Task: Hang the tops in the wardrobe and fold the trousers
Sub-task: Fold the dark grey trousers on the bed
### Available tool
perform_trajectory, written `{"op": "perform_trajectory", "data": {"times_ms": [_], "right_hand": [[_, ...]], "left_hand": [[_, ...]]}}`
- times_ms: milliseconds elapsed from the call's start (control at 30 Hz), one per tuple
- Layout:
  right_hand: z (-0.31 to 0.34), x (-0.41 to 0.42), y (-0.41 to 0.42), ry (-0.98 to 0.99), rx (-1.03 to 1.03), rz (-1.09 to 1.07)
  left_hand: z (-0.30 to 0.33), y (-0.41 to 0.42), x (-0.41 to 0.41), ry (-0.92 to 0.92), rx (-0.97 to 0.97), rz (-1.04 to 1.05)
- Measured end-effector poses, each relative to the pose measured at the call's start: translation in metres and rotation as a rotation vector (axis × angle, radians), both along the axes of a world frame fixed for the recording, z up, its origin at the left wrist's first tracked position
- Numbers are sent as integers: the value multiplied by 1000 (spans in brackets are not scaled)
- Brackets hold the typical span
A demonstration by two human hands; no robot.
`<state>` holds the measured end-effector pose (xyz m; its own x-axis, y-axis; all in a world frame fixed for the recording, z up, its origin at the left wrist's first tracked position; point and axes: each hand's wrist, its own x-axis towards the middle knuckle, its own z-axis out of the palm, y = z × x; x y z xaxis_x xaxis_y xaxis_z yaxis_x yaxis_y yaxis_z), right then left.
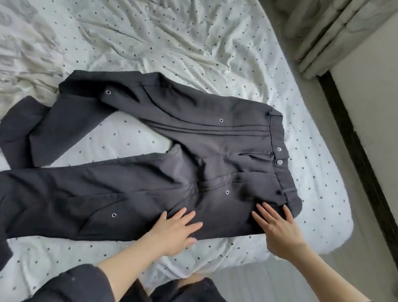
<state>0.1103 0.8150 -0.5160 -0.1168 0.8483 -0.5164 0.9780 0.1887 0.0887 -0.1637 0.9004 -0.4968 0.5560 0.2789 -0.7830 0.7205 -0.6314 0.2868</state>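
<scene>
Dark woven trousers with metal eyelets lie spread across the crumpled dotted bedsheet; left hand and right hand press flat, fingers splayed.

- Dark trousers laid flat on the dotted bed sheet, waistband at 3 o'clock, legs running toward 9.
- Far leg bent, its cuff doubled back toward 8 o'clock.
- Left hand flat on the near leg's thigh, fingers spread.
- Right hand flat beside the waistband, at the near hip.
- Pale garment bunched at 10 o'clock.
- Curtain at 1 o'clock.
</scene>
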Motion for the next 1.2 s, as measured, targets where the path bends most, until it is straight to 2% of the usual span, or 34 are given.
{"op": "perform_trajectory", "data": {"times_ms": [67,133,167,233,267,367,433,500,600,667,800,867,933,1000,1100,1200], "right_hand": [[11,-7,16,16,-139,-82],[14,-17,32,5,-70,-153],[12,-24,44,16,23,-144],[10,-31,63,75,211,-144],[4,-60,104,119,327,-109],[21,-90,155,144,495,-66],[24,-124,196,201,596,-42],[29,-163,235,267,671,1],[32,-216,286,352,722,61],[27,-249,309,307,702,115],[12,-275,332,168,708,78],[9,-272,335,213,770,-45],[14,-272,332,336,795,-157],[18,-263,325,423,796,-221],[32,-259,320,469,780,-208],[58,-260,329,471,740,-272]], "left_hand": [[5,16,-4,-254,186,107],[8,36,-23,-476,398,192],[11,52,-35,-521,441,243],[20,83,-51,-539,584,328],[23,120,-88,-507,678,401],[33,173,-120,-415,808,617],[34,208,-147,-349,815,749],[29,239,-175,-276,734,830],[19,266,-205,-222,570,864],[11,272,-220,-221,508,860],[5,259,-241,-485,760,582],[4,245,-252,-581,851,459],[6,227,-269,-594,905,381],[2,210,-277,-580,879,353],[-1,193,-289,-491,809,367],[24,198,-287,-326,606,420]]}}
